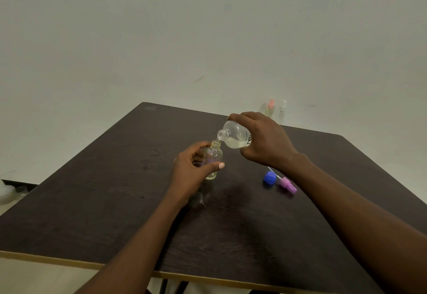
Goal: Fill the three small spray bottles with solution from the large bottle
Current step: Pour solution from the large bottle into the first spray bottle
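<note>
On the table (92,201), the small spray bottle (214,157) is held upright at centre by the left hand (191,169), fingers curled round its body. Just right and above, the large bottle (235,137) is gripped by the right hand (261,139) and tipped, its long axis slanting down-left. Its mouth is set directly over the small neck.

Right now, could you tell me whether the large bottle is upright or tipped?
Tipped: the right hand holds the large bottle nearly sideways, open neck down over the mouth of the small spray bottle.
</note>
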